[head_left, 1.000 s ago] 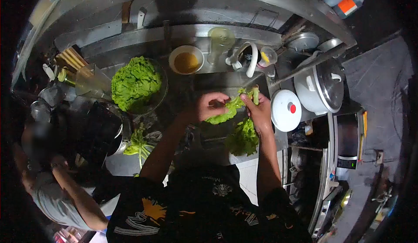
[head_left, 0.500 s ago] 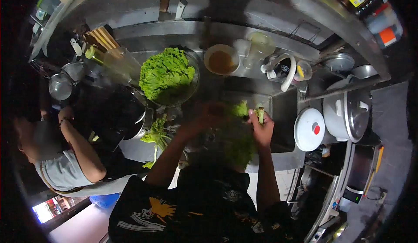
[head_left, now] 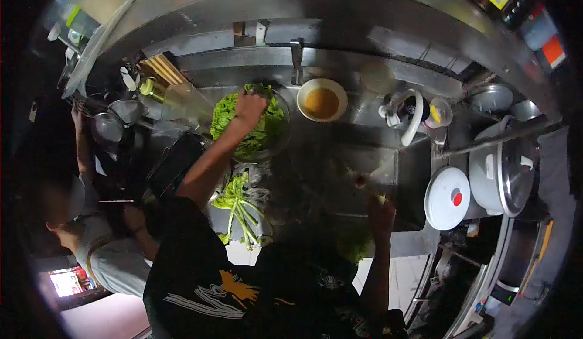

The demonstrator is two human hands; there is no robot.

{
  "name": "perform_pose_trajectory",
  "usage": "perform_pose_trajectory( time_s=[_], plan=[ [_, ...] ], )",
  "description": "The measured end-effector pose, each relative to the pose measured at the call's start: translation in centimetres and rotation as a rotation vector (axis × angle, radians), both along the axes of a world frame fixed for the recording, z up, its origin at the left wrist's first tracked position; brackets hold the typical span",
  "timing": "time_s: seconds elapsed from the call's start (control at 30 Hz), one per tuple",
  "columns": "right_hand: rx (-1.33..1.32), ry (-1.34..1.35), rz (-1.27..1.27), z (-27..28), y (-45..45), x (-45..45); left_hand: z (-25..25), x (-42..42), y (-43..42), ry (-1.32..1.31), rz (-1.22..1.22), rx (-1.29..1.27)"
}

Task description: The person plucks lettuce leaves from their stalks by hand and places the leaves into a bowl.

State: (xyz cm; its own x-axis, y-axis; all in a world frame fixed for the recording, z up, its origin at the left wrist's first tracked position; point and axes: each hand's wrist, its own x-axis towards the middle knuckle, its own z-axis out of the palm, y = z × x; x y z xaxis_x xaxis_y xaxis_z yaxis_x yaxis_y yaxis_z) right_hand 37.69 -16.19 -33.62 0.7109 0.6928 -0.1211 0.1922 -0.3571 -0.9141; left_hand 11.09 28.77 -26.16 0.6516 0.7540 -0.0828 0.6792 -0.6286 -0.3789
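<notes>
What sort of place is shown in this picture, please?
It looks like a kitchen, perhaps a commercial one, though I cannot be certain. A metal sink with a curved white faucet, a large lidded pot and heaped leafy greens suggest it.

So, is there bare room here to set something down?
Likely the sink basin, between the white faucet and right hand, plus the dim counter strip between leaf lettuce and sink. The back ledge is crowded: white bowl, faucet, clear cup.
</notes>
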Motion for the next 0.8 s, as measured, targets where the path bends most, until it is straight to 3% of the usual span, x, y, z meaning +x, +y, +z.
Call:
perform_pose_trajectory(
  time_s=[0.07, 0.17, 0.27, 0.4, 0.47, 0.5, 0.53, 0.57, 0.6, 0.63, 0.67, 0.7, 0.77, 0.8],
  plan=[
    [-0.127, 0.014, 0.019, 3.1, -0.5, -0.2, -1.3, -0.8, -0.1, -0.15, -0.306, 0.311],
    [-0.205, 0.102, 0.033, 3.2, -0.9, 0.3, -5.1, -1.3, 0.0, -0.016, -0.458, 0.007],
    [-0.133, 0.24, -0.025, 3.4, -0.8, 0.2, -5.8, -2.3, -1.7, -0.034, -0.626, 0.006],
    [-0.025, 0.25, -0.053, 4.0, -0.1, 0.6, -11.2, -5.2, 1.3, -0.068, -0.582, 0.078],
    [0.082, -0.641, 0.259, 6.3, -0.6, 1.7, -13.6, -6.1, 2.1, -0.096, -0.604, 0.082],
    [0.076, -0.607, 0.294, 9.0, -0.4, 1.9, -13.6, -6.5, 2.5, -0.131, -0.452, -0.092],
    [0.07, -0.572, 0.328, 11.7, -0.2, 2.1, -13.2, -5.4, 2.7, -0.157, -0.308, -0.268],
    [0.064, -0.069, 0.201, 15.0, 1.4, 1.4, -9.0, -3.0, 0.1, -0.014, -0.276, -0.256],
    [0.033, -0.321, 0.24, 17.0, 1.3, 2.1, -2.9, -1.0, -3.0, 0.122, -0.241, -0.227],
    [-0.008, -0.57, 0.29, 18.7, 1.2, 2.6, 0.1, 0.9, -5.1, 0.068, -0.124, -0.366],
    [-0.038, -0.495, 0.235, 20.2, 1.1, 2.6, 1.2, 2.1, -6.8, 0.02, 0.0, -0.506],
    [-0.064, -0.424, 0.183, 21.7, 1.2, 2.7, -2.9, 1.3, -7.6, -0.323, -0.2, -0.466],
    [-0.051, -0.325, 0.152, 23.9, 1.7, 3.7, -2.4, 3.6, -11.3, -0.836, -0.448, -0.612],
    [-0.01, -0.366, 0.126, 24.2, 1.6, 4.3, 3.4, 6.3, -15.1, -0.925, -0.462, -0.681]
  ],
)
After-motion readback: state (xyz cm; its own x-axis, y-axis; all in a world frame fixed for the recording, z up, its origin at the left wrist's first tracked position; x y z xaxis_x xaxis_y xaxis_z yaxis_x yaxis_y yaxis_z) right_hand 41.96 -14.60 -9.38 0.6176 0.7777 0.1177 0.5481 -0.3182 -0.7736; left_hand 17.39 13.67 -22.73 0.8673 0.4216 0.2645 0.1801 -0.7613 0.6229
